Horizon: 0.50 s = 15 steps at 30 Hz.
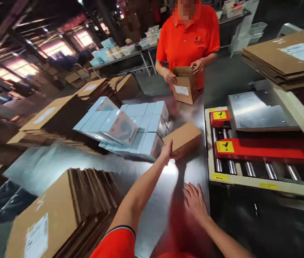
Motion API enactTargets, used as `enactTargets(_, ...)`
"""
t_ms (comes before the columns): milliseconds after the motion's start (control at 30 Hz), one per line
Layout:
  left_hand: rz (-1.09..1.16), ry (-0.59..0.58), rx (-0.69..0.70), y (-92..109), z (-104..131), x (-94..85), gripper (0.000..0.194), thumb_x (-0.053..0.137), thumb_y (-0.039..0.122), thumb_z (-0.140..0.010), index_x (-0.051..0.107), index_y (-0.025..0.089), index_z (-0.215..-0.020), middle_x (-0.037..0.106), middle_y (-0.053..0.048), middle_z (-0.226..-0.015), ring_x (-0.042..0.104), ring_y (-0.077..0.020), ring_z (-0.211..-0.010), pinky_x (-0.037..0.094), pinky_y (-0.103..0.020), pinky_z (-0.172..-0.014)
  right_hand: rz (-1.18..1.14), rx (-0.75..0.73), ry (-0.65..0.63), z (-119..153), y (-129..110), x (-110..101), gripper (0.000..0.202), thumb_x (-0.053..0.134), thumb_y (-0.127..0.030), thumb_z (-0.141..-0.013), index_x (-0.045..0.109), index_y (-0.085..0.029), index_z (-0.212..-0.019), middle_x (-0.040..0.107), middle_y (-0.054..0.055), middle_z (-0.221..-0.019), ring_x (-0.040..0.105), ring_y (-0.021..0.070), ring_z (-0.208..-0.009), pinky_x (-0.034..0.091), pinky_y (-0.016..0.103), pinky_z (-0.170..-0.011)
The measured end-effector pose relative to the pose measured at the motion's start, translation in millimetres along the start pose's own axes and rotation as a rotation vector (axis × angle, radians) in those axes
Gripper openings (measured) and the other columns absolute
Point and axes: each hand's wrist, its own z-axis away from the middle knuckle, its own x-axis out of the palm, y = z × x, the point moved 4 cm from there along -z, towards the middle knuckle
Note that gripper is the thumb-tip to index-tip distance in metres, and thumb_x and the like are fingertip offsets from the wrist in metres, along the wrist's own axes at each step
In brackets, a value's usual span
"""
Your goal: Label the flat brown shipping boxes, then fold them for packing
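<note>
My left hand [166, 150] reaches forward and presses against the near end of a closed brown cardboard box [184, 138] lying on the shiny metal table [152, 211]. Whether the fingers grip the box or only push it is unclear. My right hand [194, 200] rests flat on the table near its right edge, fingers apart, holding nothing. Just left of the box sits a block of light-blue product boxes [141, 125], one tilted on top.
A co-worker in an orange shirt [188, 39] stands across the table folding an open carton [185, 84]. Flat cartons are stacked at near left [60, 215], far left [52, 114] and upper right [286, 53]. A roller conveyor machine [256, 157] adjoins the table's right side.
</note>
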Motion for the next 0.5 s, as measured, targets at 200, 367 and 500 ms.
enactTargets(200, 0.032, -0.246, -0.078, 75, -40, 127.7, 0.061, 0.054, 0.057, -0.093, 0.048, 0.013, -0.134, 0.066, -0.017, -0.125, 0.066, -0.0280, -0.100, 0.055, -0.047, -0.084, 0.021, -0.001, 0.004, 4, 5, 1, 0.045, 0.050, -0.016, -0.090, 0.060, -0.027, -0.132, 0.062, 0.007, -0.138, 0.051, 0.0291, -0.132, 0.020, 0.057, -0.121)
enactTargets(367, -0.001, -0.366, 0.156, 90, 10, 162.2, 0.061, 0.057, 0.040, -0.095, 0.041, 0.007, -0.144, 0.058, -0.020, -0.139, 0.059, -0.0310, -0.122, 0.044, -0.042, -0.105, 0.052, -0.034, 0.011, 4, 9, 0, 0.044, 0.049, -0.017, -0.090, 0.060, -0.027, -0.131, 0.062, 0.007, -0.137, 0.053, 0.0293, -0.130, 0.024, 0.057, -0.119)
enactTargets(500, -0.100, -0.250, 0.589, 74, 90, 48.0, 0.065, 0.060, 0.042, -0.092, 0.042, 0.016, -0.148, 0.047, -0.011, -0.153, 0.049, -0.0300, -0.136, 0.038, -0.040, -0.115, 0.051, -0.062, 0.096, 0, 16, -1, 0.039, 0.044, -0.019, -0.091, 0.064, -0.024, -0.124, 0.066, 0.013, -0.129, 0.058, 0.0359, -0.123, 0.033, 0.067, -0.108)
